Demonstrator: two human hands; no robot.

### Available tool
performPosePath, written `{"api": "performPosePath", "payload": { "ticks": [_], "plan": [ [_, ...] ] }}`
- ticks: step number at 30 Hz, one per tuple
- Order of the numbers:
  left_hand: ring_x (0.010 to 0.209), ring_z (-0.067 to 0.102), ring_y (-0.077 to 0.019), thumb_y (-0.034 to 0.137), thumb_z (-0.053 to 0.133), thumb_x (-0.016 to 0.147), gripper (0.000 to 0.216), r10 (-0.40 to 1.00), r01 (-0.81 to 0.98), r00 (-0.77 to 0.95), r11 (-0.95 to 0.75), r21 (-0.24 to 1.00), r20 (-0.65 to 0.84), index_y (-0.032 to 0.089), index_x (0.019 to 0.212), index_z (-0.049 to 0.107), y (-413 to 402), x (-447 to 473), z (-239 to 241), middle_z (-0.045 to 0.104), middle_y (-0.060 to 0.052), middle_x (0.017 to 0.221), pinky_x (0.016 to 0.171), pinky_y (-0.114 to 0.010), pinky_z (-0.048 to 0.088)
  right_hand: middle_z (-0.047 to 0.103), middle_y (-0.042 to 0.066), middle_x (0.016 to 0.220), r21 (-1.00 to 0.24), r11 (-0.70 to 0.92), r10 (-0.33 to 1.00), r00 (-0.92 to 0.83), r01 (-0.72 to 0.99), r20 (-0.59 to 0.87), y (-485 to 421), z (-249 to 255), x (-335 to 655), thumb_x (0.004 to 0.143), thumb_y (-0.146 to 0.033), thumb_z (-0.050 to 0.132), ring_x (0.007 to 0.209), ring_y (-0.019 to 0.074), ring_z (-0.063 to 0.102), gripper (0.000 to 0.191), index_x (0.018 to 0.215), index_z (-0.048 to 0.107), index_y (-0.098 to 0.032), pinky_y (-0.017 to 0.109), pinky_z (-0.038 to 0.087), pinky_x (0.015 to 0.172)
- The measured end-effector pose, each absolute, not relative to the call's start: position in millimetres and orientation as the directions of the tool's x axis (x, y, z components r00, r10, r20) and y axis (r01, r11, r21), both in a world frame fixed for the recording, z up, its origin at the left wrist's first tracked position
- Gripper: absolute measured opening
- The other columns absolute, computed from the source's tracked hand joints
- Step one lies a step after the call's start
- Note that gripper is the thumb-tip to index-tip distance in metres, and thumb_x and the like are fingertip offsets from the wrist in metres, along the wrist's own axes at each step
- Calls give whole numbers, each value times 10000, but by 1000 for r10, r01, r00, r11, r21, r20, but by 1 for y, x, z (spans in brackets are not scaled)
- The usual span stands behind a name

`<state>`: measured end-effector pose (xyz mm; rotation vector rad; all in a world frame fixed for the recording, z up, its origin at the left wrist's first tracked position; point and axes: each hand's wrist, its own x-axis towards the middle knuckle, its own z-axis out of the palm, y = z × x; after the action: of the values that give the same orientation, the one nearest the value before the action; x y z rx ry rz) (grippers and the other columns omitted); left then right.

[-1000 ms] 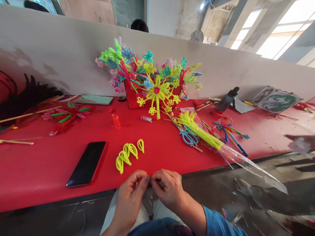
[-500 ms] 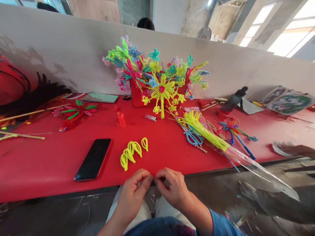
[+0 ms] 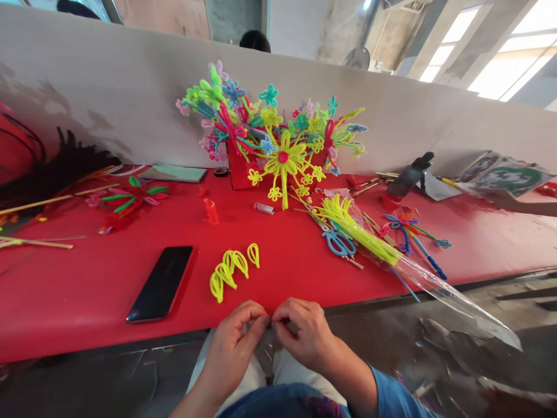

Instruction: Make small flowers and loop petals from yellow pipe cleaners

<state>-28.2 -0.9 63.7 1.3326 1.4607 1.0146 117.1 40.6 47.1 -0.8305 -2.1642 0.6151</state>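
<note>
My left hand [image 3: 241, 337] and my right hand [image 3: 303, 332] meet fingertip to fingertip at the table's front edge, above my lap. Both are closed in a pinch, thumb against forefinger; whatever lies between them is too small or hidden to name. Just beyond the left hand, several yellow pipe-cleaner loops [image 3: 240, 264] lie on the red table [image 3: 287, 267], shaped like petals. A black phone [image 3: 162, 283] rests to the left of them. Farther back stands a large yellow pipe-cleaner flower [image 3: 284, 157] with a red centre, in front of a red box [image 3: 243, 168] full of colourful flowers.
Blue-handled scissors [image 3: 342, 241] lie beside a clear bag of yellow pipe cleaners [image 3: 369, 232] that overhangs the table edge. A dark bottle [image 3: 409, 176], an orange glue bottle [image 3: 211, 210] and finished flowers [image 3: 130, 197] stand or lie about. Another person's arm [image 3: 528, 204] reaches in at right.
My hands keep nearly the same pinched pose. At the right, the other person's hand has moved from the table's front edge toward the back. The view has shifted slightly.
</note>
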Motion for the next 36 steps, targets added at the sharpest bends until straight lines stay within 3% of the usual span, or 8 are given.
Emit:
{"api": "performPosePath", "payload": {
  "ticks": [7,15,22,36],
  "plan": [
    [613,467,-140,363,472,780,259,992,259,0,120,958,-124,173,630,564,-1,-30,60,499,5,623,564,-211,388,562,-7,538,-602,702,696,-547,381,465,40,48,116,716,-123,421,472,81,479,161,626,544,-175,181,354,482],
    [645,499,-142,327,474,792,223,993,212,31,103,972,-112,172,683,593,0,-30,60,532,-4,669,590,-217,408,540,-27,537,-815,435,865,-429,383,260,37,45,116,689,-133,475,470,76,483,92,653,551,-168,159,369,470],
    [660,512,-143,314,469,796,222,994,251,14,98,963,-105,171,674,588,1,-30,58,542,-5,674,605,-218,416,558,-9,581,-713,598,778,-479,366,407,40,41,117,719,-117,465,509,82,493,129,678,573,-174,168,374,511],
    [696,534,-150,319,464,798,205,996,347,36,62,936,-79,178,710,583,0,-31,56,567,-15,719,618,-223,407,532,-32,550,-727,551,813,-459,409,358,40,36,119,677,-87,478,481,71,471,110,661,544,-172,157,343,494]
  ]
}}
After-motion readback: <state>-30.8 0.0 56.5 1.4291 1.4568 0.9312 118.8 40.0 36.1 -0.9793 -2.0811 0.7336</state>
